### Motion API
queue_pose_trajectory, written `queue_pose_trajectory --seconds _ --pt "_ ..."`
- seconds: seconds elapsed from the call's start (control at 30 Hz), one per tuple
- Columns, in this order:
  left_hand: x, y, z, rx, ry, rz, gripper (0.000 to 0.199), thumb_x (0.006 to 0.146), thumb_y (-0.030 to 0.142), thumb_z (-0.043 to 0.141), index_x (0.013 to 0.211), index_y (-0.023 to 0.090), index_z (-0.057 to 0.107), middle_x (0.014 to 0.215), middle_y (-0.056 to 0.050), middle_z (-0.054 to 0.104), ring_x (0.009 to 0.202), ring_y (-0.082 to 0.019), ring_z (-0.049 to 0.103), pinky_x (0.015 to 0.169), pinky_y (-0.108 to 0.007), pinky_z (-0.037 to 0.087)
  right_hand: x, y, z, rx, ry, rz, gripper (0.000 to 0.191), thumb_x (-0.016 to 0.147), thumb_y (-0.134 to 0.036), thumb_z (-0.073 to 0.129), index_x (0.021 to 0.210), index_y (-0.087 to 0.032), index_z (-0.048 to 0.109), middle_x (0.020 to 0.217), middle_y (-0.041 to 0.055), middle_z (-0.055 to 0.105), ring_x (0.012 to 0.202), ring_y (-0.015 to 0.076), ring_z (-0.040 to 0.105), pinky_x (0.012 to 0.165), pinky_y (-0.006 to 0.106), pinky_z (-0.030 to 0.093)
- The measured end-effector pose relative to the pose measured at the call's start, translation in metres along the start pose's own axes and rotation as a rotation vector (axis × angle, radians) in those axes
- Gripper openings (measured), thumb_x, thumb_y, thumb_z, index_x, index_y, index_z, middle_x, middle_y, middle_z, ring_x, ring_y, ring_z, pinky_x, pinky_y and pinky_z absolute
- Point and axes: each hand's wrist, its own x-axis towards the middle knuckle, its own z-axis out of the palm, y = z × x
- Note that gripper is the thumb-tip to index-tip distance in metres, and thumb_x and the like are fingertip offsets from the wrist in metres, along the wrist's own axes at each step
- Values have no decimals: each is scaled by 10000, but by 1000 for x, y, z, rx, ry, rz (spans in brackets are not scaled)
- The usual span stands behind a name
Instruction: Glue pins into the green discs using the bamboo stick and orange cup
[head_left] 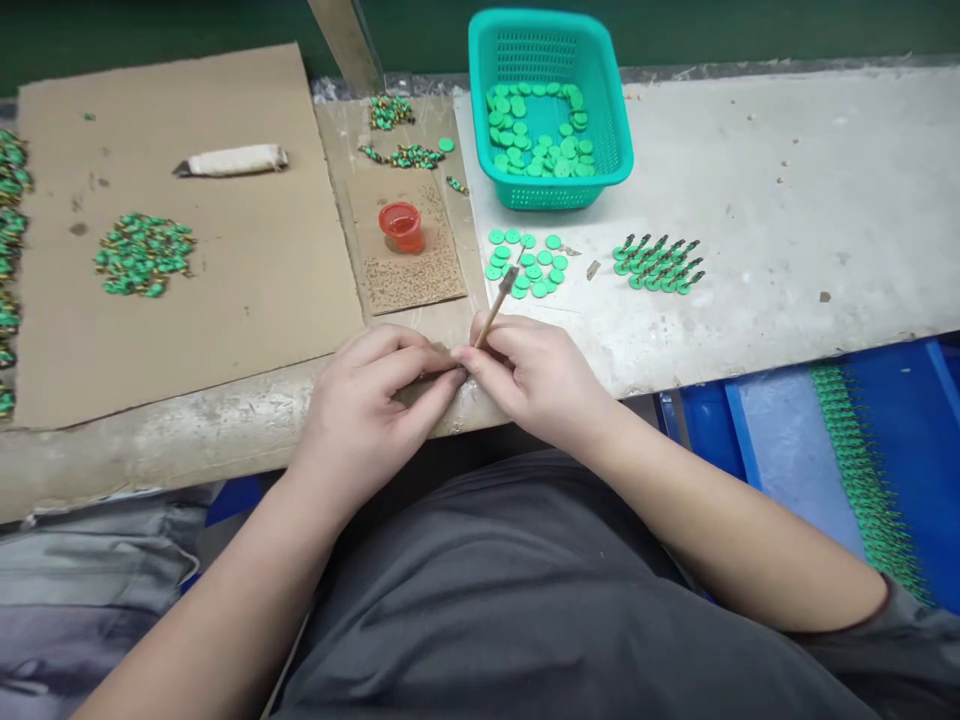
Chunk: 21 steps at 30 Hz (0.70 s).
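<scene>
My right hand (551, 380) is closed around a thin wooden stick with a dark tip (493, 314), which points up and away from me. Thumb and fingers of my left hand (371, 390) are pinched together, touching or nearly touching the right fingertips at the table's front edge. Whatever lies between them is hidden. Just beyond the hands, a small red cup (403, 228) stands on a speckled cardboard piece (412, 285). Loose green discs (531, 270) lie beyond the stick's tip. To their right are rows of green discs bearing small dark-tipped figures (660, 265).
A turquoise basket (624, 155) holds many green discs. On the left, a large cardboard sheet (247, 280) carries a pile of small green-and-gold pieces (146, 255) and a wrapped tool (236, 160). Blue trays (892, 430) with rows of green pieces sit below the table at right.
</scene>
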Motion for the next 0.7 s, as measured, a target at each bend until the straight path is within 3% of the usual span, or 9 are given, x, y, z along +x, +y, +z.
queue_pose_trajectory --seconds 0.1,0.23,0.37,0.47,0.57,0.7 --pt "1 0 -5 -19 -40 -37 179 1148 425 765 1113 307 896 1101 -38 863 1051 -239 826 977 -412 670 -8 -8 -13 108 104 122 474 1266 -539 652 883 -261 646 848 6 723 804 191 729 788 328 600" --pt "2 4 -12 -25 -75 -53 199 1139 450 794 1240 315 900 1168 -46 885 1024 -229 833 939 -368 682 -39 -24 -44 147 356 223 299 1220 -395 735 951 -268 697 867 4 759 738 182 760 726 323 626" --pt "1 6 -14 -31 2 5 168 1137 484 817 1180 339 890 1084 -19 899 922 -215 831 859 -339 679 -79 -29 -68 -22 351 117 274 1179 -256 750 906 -266 728 802 7 792 702 188 780 707 319 618" --pt "7 5 -13 -6 35 10 193 1130 554 800 1106 409 924 1081 12 929 956 -280 876 924 -425 730 -100 -22 -77 -39 381 125 257 1184 -259 734 928 -264 758 825 29 840 733 209 833 724 320 654" --pt "32 13 -6 -3 83 -18 199 1092 623 821 1060 474 949 1035 38 936 911 -360 880 842 -538 756 -112 -11 -85 -59 464 178 265 1191 -293 725 932 -262 772 825 36 851 730 214 839 713 320 659" --pt "92 42 26 -49 -70 151 269 1131 592 798 1067 385 956 1049 20 951 917 -244 885 848 -358 712 -120 1 -97 -83 553 205 267 1188 -282 721 927 -256 768 804 26 831 717 207 819 710 318 640"
